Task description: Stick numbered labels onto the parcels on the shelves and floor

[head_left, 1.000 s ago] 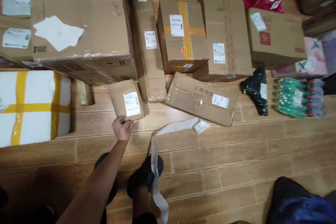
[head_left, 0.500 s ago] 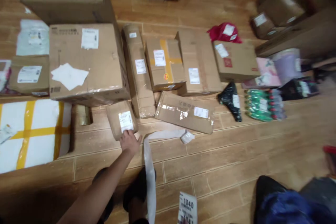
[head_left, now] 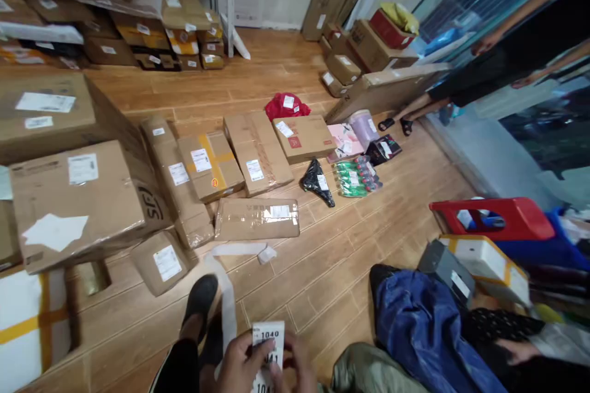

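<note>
Low in the view, my left hand (head_left: 240, 361) pinches a strip of white number labels (head_left: 268, 333) from the left, with its thumb lying over the print. From the other side my right hand (head_left: 297, 363), slightly blurred, grips the same strip. The top label reads 1040. A long pale backing strip (head_left: 225, 295) trails across the floor beside my feet to a small roll end (head_left: 266, 254). Just beyond my feet lies a small cardboard parcel (head_left: 161, 264) with a white shipping label; neither hand touches it.
Cardboard boxes (head_left: 258, 147) stand in a row across the wooden floor. A black wrapped parcel (head_left: 317, 183) and a green bottle pack (head_left: 353, 177) lie farther right. Near right are a blue bag (head_left: 419, 319) and a red plastic piece (head_left: 498, 215). Another person (head_left: 488, 61) stands at the upper right.
My left hand has left the small parcel and come back to the label strip beside my right hand. The view has swung up and right, showing shelves and another person.
</note>
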`<state>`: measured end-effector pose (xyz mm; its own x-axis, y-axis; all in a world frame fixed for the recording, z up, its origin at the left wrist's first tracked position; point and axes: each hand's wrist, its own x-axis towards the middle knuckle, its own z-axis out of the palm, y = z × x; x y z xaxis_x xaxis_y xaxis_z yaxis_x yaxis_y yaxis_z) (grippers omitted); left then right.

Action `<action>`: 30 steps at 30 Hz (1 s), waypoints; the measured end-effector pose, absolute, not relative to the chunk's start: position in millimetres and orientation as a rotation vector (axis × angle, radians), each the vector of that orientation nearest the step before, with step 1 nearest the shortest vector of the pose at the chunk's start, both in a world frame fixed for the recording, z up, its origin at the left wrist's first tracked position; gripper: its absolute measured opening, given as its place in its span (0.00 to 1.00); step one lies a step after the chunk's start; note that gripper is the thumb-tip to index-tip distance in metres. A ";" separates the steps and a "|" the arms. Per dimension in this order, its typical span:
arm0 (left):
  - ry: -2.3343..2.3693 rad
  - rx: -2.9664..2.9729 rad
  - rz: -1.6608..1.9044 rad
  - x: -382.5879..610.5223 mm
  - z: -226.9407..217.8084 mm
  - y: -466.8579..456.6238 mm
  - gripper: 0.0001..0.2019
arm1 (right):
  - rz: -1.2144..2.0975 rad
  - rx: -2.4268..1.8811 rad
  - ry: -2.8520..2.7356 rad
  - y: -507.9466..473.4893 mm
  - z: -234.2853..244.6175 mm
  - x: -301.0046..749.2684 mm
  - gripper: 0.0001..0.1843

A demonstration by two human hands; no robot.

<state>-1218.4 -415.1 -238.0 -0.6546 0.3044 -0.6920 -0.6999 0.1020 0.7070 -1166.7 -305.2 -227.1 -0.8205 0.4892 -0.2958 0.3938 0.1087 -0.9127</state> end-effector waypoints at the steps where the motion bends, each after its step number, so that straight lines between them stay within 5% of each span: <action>1: 1.658 -0.271 1.627 -1227.4 -232.6 -409.8 0.24 | 1.812 -0.911 -2.225 -294.9 -224.0 -1173.9 0.26; 8: 1.639 -0.171 1.643 -1278.9 -251.7 -382.5 0.22 | 1.883 -0.945 -2.209 -255.6 -228.9 -1233.9 0.12; 15: 1.877 -0.430 1.636 -1322.6 -267.4 -370.0 0.26 | 2.127 -1.226 -1.948 -268.2 -266.4 -1276.1 0.16; 24: 1.957 -0.902 1.690 -1356.2 -309.8 -363.4 0.18 | 2.452 -1.177 -1.997 -245.1 -326.0 -1341.5 0.15; 30: 1.662 -1.334 1.890 -1361.1 -356.4 -343.0 0.24 | 2.692 -0.978 -2.067 -228.8 -385.3 -1377.3 0.13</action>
